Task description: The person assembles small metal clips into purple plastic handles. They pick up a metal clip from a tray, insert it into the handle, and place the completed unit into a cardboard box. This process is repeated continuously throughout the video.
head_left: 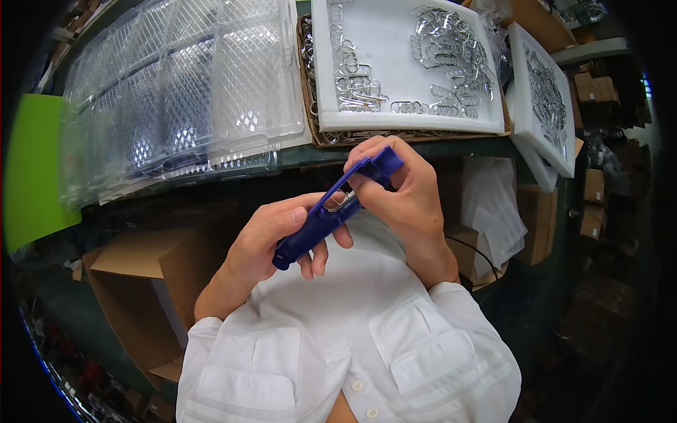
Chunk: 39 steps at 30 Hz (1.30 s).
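Note:
Between my two hands, in front of my chest, is a long dark-blue plastic holder (321,229), tilted with its upper end to the right. A thin blue strip stands away from its body along one side. My left hand (268,231) is closed round the lower part, thumb on top and fingertips showing beneath. With bent fingers my right hand (405,185) grips the upper end. A shiny bent metal wire piece (337,200) shows in the gap between strip and body; the right fingers hide part of it.
Beyond my hands, a white foam tray (402,121) holds many wire clips (451,44). Stacked clear plastic trays (247,77) lie at the left, beside a bright green sheet (35,169). Another foam tray (518,92) leans at the right. Cardboard boxes (134,257) stand below the table.

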{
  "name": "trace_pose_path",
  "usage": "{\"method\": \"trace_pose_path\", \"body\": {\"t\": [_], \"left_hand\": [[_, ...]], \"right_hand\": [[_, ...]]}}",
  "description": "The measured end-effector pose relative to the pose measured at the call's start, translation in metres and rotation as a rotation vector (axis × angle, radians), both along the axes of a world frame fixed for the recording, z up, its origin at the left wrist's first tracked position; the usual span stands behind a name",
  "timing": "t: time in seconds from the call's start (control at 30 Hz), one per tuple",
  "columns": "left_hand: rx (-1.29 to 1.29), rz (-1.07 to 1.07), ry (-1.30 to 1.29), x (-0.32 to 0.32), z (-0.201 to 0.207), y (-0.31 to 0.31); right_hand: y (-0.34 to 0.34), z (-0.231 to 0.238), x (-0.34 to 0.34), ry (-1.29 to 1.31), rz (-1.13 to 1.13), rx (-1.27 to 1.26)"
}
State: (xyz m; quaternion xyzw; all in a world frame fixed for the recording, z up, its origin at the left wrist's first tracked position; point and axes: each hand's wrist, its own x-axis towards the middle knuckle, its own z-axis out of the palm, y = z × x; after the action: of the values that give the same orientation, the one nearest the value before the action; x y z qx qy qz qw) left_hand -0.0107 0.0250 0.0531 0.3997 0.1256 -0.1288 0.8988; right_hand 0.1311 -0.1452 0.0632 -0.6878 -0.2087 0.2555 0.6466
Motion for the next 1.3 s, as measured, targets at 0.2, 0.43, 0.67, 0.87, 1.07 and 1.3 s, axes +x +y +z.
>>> {"method": "trace_pose_path", "body": {"t": [0.2,0.43,0.67,0.87,1.07,1.3], "left_hand": [[0.063,-0.012,0.005,0.008,0.012,-0.003],[1.321,0.327,-0.604,0.021,0.038,-0.01],[1.398,0.365,-0.589,0.037,0.042,-0.016],[1.411,0.322,-0.498,0.046,0.044,-0.018],[1.395,0.31,-0.452,0.059,0.048,-0.018],[1.747,0.278,-0.616,0.1,0.078,0.024]], "right_hand": [[-0.014,0.008,0.007,0.069,0.032,0.098],[-0.052,-0.004,0.025,0.018,-0.104,0.301],[-0.066,-0.018,0.031,0.071,-0.143,0.276],[-0.069,-0.025,0.041,0.078,-0.171,0.271],[-0.07,-0.027,0.055,0.053,-0.175,0.27],[-0.08,-0.027,0.07,-0.025,-0.221,0.228]]}}
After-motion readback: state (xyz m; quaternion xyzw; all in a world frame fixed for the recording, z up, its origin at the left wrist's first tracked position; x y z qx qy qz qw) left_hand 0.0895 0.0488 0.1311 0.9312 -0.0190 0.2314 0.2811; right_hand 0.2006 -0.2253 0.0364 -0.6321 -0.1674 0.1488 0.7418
